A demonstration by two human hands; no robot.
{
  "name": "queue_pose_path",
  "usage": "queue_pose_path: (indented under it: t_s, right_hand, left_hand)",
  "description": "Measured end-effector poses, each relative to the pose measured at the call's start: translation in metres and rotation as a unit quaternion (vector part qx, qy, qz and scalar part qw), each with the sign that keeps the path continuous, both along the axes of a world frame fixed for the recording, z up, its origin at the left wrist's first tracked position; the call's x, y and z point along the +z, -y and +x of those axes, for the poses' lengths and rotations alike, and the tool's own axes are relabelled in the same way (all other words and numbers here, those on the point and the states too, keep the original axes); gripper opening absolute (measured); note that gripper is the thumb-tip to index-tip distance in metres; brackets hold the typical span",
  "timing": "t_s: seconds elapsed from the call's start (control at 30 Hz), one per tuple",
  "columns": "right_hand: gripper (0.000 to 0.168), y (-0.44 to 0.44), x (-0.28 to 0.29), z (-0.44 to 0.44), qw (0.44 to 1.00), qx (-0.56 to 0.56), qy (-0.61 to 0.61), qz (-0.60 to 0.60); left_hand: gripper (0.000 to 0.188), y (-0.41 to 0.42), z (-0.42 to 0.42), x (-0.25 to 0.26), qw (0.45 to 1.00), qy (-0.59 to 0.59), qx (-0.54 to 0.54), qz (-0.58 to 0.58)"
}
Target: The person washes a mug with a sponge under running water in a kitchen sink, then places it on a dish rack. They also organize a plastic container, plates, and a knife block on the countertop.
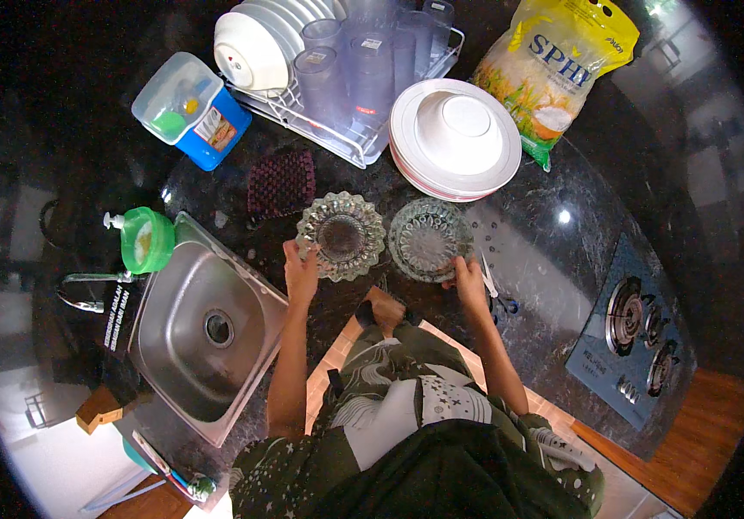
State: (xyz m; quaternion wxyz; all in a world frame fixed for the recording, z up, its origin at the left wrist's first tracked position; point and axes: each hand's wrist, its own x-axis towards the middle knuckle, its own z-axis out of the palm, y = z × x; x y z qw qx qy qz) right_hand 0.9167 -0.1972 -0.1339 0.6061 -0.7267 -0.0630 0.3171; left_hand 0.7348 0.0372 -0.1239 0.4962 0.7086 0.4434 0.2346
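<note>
My left hand (301, 271) grips the left rim of a scalloped clear glass bowl (341, 237) over the dark stone counter. With its thumb and fingers, my right hand (468, 279) holds the lower right rim of a second clear glass dish (431, 240), which looks thicker and may be a stack. The two glass pieces are side by side with a narrow gap between them. A pair of scissors (489, 279) with dark blue handles lies just right of my right hand.
A dish rack (359, 154) holds plates and plastic tumblers. Beside it stand stacked white plates with a bowl on top (456, 139) and a rice bag (553, 78). A purple woven mat (281, 184), steel sink (197, 344), green soap dispenser (147, 240), blue tub (209, 139) and gas hob (625, 370) surround the area.
</note>
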Motion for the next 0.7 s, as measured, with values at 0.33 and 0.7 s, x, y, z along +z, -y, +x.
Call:
queue_pose_path:
  t_s: [0.33,0.7]
  right_hand:
    - [0.059,0.008,0.001,0.001,0.998,-0.010,0.037,-0.048]
    - [0.064,0.002,-0.003,0.000,0.998,-0.008,0.001,0.055]
  left_hand:
    - [0.031,0.003,0.006,-0.019,0.998,-0.051,0.004,0.039]
    - [0.020,-0.007,0.009,-0.031,0.990,-0.064,0.001,0.128]
